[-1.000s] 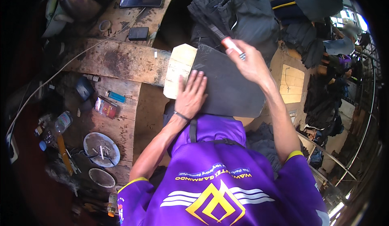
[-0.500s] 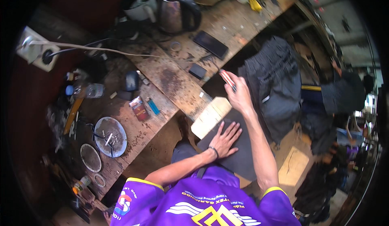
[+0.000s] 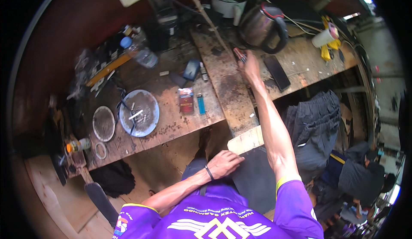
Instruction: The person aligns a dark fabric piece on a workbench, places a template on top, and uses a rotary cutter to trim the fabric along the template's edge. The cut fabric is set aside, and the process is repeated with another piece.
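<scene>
red packet (image 3: pixel 186 99) – blue lighter (image 3: pixel 201 103) alongside – mid-bench (image 3: pixel 171 127)

Worn wooden workbench (image 3: pixel 171 129) against a dark red wall (image 3: pixel 86 20).

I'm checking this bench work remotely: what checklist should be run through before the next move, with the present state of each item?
1. Right hand at the small tool on the bench plank: ok, fingers on it.
2. Firm hold on the tool: cannot tell, too small.
3. Left hand steadying the dark sheet on the lap: ok, resting at its edge.
4. Phone apart from the reaching arm: ok, beside it.
5. Kettle out of the hand's way: ok, just beyond.
</scene>
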Tool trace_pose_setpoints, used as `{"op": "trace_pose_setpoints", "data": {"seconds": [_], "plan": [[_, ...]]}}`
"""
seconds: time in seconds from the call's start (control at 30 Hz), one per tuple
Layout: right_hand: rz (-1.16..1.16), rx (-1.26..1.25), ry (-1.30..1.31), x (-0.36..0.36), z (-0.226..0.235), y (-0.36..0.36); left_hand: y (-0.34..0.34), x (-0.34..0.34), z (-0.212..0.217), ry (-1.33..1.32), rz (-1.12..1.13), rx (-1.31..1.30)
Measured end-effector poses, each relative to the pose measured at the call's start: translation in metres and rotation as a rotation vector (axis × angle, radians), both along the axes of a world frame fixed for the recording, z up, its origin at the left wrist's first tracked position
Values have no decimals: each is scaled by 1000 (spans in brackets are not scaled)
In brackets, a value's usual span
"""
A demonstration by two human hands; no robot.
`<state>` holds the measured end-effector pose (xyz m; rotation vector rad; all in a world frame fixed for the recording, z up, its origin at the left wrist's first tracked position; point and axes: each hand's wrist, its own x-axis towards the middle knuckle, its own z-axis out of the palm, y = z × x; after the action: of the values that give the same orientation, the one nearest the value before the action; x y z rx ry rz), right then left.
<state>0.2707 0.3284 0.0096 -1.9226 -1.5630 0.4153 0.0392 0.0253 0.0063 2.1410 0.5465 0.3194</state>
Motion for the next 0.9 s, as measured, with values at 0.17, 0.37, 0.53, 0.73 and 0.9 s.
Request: {"op": "trace_pose_setpoints", "data": {"seconds": [0.17, 0.37, 0.53, 0.73, 0.9], "plan": [[73, -38, 124, 9, -3, -2, 29, -48, 8, -45, 455, 45], [-39, -168, 118, 13, 9, 8, 51, -76, 12, 26, 534, 11], [-214, 92, -13, 12, 63, -37, 64, -86, 16, -9, 625, -23], [-284, 223, 362, -34, 132, -217, 73, -87, 51, -196, 802, -635], [-127, 101, 600, -117, 83, -184, 111, -61, 76, -365, 813, -501]]}}
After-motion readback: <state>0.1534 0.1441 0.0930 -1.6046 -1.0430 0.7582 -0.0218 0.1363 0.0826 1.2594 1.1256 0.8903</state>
